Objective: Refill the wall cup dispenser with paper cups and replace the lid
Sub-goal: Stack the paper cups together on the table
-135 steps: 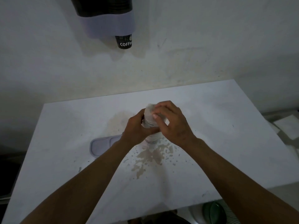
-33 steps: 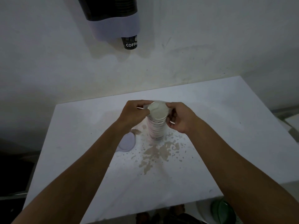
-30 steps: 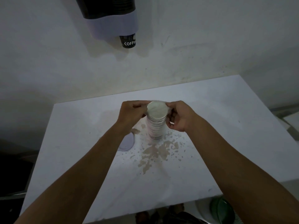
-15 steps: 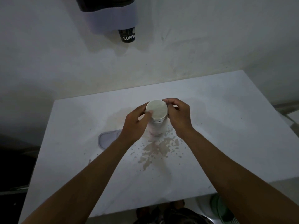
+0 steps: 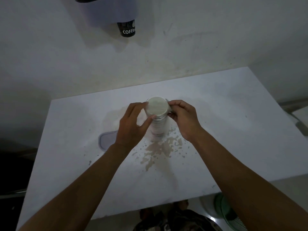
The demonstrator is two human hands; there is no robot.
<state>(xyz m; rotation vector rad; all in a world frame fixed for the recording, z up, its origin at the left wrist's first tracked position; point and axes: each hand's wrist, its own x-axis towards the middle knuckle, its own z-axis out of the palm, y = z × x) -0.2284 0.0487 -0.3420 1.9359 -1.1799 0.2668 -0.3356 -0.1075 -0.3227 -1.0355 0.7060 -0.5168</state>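
Both hands (image 5: 133, 127) grip the upright cup stack (image 5: 157, 117) (table (image 5: 233, 130) stained).

Cup stack (image 5: 157, 117): white paper cups, nested, stood upright, bases up, on the table's middle.
Dispenser (image 5: 108, 10): mounted on the wall above; one dark cup (image 5: 126, 29) is seen protruding below.
Lid (image 5: 106, 140): grey, laid flat, left of the stack.

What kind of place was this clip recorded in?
Probably a plain drinks or pantry corner, home or workplace unclear. A cup dispenser hangs on a bare wall with a "COFFEE" cup poking out below, over a stained white table where both hands hold a stack of paper cups.
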